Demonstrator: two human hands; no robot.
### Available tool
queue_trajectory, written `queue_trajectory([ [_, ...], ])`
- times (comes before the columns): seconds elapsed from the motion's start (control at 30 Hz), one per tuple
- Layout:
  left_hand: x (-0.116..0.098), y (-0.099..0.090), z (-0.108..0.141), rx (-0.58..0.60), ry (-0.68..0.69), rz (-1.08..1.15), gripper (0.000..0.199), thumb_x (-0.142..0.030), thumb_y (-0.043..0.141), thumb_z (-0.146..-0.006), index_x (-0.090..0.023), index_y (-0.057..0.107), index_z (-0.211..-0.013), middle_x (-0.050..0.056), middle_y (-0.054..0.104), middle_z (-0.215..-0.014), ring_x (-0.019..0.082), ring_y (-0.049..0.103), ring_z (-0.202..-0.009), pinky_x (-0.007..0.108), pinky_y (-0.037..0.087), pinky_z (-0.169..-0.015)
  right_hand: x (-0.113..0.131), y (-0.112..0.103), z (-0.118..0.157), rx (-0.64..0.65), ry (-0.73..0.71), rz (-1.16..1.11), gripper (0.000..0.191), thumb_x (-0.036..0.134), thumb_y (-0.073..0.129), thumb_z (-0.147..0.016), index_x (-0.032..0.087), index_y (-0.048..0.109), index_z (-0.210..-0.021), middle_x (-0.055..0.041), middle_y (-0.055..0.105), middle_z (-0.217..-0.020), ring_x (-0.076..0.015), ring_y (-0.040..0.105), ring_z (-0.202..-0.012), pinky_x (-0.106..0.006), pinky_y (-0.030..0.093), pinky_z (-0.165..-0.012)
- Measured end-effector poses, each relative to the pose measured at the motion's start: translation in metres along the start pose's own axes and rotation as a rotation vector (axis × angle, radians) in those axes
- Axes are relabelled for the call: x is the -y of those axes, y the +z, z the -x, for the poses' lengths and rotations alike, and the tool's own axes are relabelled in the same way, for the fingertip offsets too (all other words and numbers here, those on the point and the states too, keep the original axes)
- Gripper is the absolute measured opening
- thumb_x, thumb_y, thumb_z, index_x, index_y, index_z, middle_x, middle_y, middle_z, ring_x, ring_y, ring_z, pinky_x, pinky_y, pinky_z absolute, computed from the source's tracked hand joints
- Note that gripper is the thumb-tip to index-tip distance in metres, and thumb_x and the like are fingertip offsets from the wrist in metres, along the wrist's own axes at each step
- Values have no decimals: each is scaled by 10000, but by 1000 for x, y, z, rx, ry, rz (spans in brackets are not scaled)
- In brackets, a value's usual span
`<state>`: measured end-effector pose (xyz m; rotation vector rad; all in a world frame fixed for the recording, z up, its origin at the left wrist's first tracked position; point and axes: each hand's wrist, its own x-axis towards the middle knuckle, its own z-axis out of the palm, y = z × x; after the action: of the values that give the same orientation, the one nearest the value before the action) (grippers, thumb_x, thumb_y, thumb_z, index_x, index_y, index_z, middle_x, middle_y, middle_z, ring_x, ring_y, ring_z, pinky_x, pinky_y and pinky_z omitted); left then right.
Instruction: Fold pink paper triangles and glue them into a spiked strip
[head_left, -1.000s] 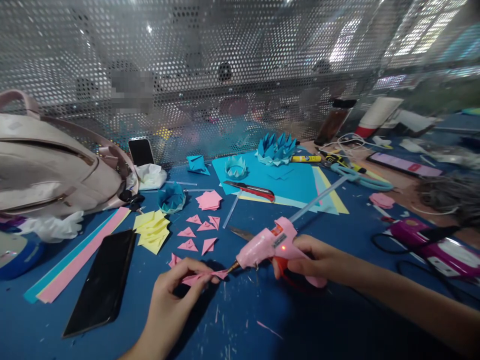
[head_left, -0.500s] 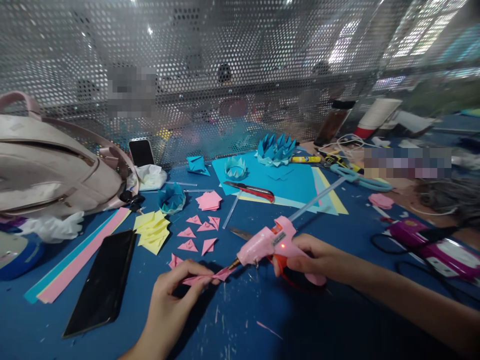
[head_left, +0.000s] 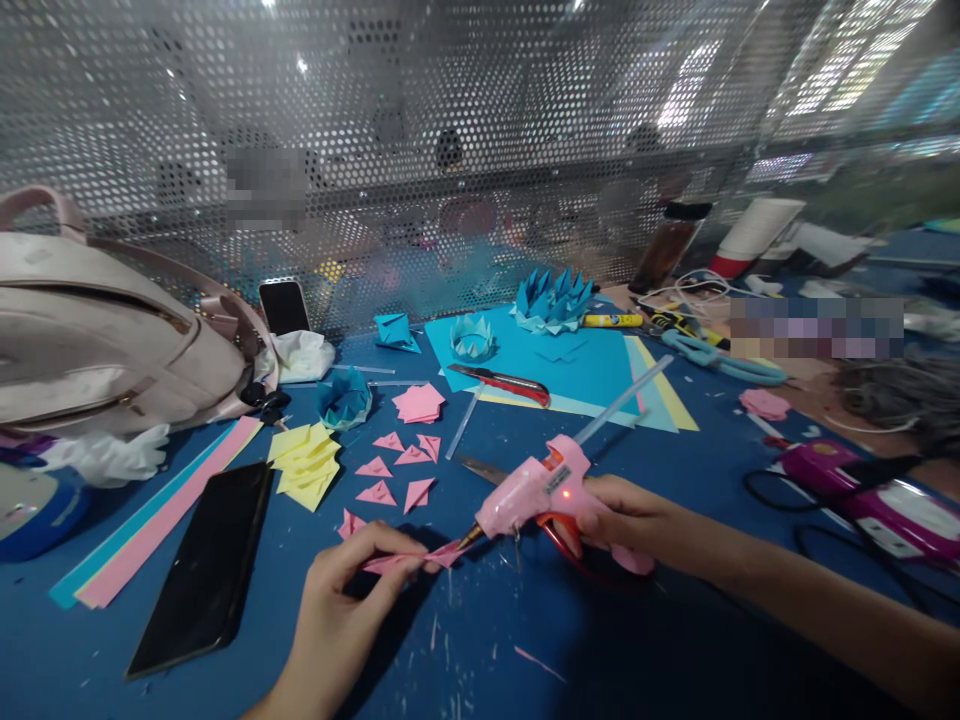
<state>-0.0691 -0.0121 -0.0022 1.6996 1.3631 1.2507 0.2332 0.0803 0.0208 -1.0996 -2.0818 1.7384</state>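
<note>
My left hand (head_left: 360,585) pinches a folded pink paper strip (head_left: 394,562) between thumb and fingers, low over the table. My right hand (head_left: 611,510) is wrapped around the handle of a pink glue gun (head_left: 532,485), whose small light glows orange. The gun's metal nozzle (head_left: 470,537) points down left, at the free end of the pink paper. A clear glue stick (head_left: 626,400) juts from the gun's back. Red-handled scissors (head_left: 559,537) lie under the gun, partly hidden by it. Several small pink folded triangles (head_left: 376,493) lie just beyond my left hand.
Yellow folded papers (head_left: 306,462), a black phone (head_left: 202,570) and paper strips (head_left: 169,515) lie left, near a pale bag (head_left: 97,330). Beyond are blue paper sheets (head_left: 517,350), a red utility knife (head_left: 510,383) and blue paper crowns (head_left: 551,300). A magenta power strip (head_left: 870,505) sits right.
The fingers of my right hand have drawn in on the glue gun's handle, and the glue stick has slid further into the gun. My left hand has barely moved.
</note>
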Motion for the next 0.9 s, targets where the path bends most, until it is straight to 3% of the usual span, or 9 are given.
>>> queue_trajectory([
  [0.67,0,-2,3,7,-3,-17,137,-198,631,-881,-233,736,-801,-19,755,-726,108,698,-649,140,538,-626,9,1,1,41,-57,-32,548,672,464,-902,154,528,-735,34,413,-633,-54,384,-486,-146,275,-391],
  [0.9,-1,-1,2,0,-37,-7,142,-213,626,-880,-223,734,-789,-9,750,-717,122,688,-641,164,543,-623,7,-1,1,24,12,9,599,733,442,-871,154,525,-741,44,389,-598,-61,372,-484,-161,266,-406],
])
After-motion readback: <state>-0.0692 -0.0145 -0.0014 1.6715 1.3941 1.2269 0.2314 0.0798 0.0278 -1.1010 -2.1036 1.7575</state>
